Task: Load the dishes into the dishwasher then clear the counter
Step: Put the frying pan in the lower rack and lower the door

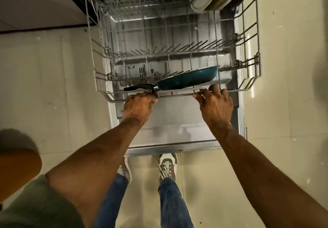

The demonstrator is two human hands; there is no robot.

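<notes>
Teal pan (188,80) lies crosswise in the rack (177,93) (handle pointing left).

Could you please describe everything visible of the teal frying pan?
The frying pan has a glossy teal body, seemingly coated metal, and a black handle pointing left. It lies tilted along the front of the lower rack, on its wires. The left hand and right hand grip the rail beside it; contact is unclear.

Arms outstretched, left hand (138,105) and right hand (216,103) grip the rack (177,93).
</notes>
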